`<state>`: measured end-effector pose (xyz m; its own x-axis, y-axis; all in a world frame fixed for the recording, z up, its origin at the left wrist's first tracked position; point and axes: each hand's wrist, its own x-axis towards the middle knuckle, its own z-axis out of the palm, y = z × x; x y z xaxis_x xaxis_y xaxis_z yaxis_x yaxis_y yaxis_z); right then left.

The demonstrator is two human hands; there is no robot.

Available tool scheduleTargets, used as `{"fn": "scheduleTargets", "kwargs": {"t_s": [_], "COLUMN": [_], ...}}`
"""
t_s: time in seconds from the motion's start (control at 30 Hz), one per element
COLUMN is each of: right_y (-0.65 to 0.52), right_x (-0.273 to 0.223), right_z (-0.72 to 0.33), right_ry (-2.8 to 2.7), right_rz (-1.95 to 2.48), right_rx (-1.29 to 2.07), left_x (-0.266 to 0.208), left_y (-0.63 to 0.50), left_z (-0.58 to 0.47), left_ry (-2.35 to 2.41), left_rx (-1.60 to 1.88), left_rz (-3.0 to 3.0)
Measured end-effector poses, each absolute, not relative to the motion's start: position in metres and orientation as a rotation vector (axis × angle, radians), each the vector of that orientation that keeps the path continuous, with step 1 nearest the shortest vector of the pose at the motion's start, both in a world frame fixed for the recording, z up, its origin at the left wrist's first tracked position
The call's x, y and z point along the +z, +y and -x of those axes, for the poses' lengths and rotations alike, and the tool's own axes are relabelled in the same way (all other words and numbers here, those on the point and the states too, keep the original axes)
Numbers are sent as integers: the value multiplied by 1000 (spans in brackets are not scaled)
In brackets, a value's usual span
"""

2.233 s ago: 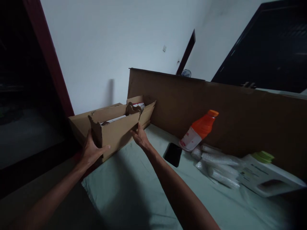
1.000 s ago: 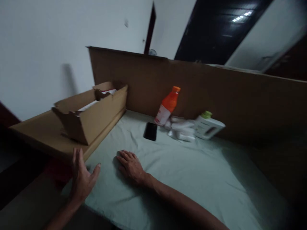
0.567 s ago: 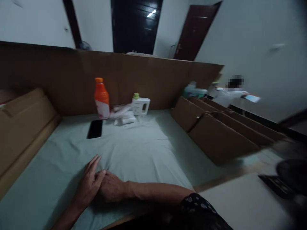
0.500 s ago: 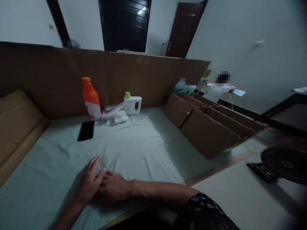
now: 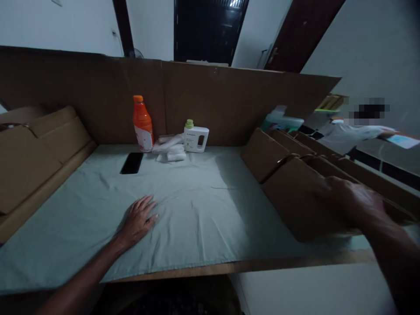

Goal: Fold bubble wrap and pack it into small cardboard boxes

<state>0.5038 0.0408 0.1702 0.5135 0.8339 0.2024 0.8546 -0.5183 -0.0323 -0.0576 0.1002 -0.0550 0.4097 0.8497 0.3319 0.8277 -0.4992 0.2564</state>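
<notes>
My left hand [image 5: 138, 218] lies flat on the pale green cloth [image 5: 183, 218], fingers stretched out, with nothing in it. At the right, my right hand [image 5: 357, 199] is at the upper edge of an open cardboard box [image 5: 295, 197]. Motion blurs its fingers, so I cannot see whether they grip the cardboard. A black phone [image 5: 131, 163] rests on the cloth beyond my left hand. Behind it stand an orange bottle [image 5: 143, 124] with a white label and a white jug [image 5: 196, 138] with a green cap. Crumpled clear plastic packaging [image 5: 172, 148] lies between them.
A tall cardboard wall [image 5: 216, 100] closes off the back. More cardboard [image 5: 42, 153] stands along the left side. Bluish-green containers [image 5: 282, 120] are behind the box. Past the wall at the right is another person [image 5: 348, 133] in white. The table's wooden edge [image 5: 229, 267] runs along the front.
My right hand has left its place beside my left hand and moved right to the cardboard box. My left hand stays flat on the cloth. The view has shifted.
</notes>
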Motion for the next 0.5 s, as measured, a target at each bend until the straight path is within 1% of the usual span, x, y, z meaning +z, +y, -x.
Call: {"fn": "scheduleTargets", "kwargs": {"t_s": [0.07,0.13,0.23,0.33,0.4,0.5], "right_y": [39,39,43,47,48,48], "right_x": [169,163,155,154,161,174], "right_z": [-503,-485,-433,-364,-322,-287], "right_ry": [-1530,-1612,-1805,-2097,-2245,-2185], "right_rz": [2666,2585,2141,1609,1381,1192], "right_rx": [-193,-217,-236,-142,-62,-142], "left_x": [-56,-56,-50,-34,-21,-5], "left_y": [101,101,94,83,78,78], "left_z": [57,56,50,36,26,17], "left_ry": [1545,1556,1551,1448,1376,1276], "left_rx": [691,750,868,934,939,983], "left_rz": [-2560,-2491,-2346,-2212,-2115,-1960]}}
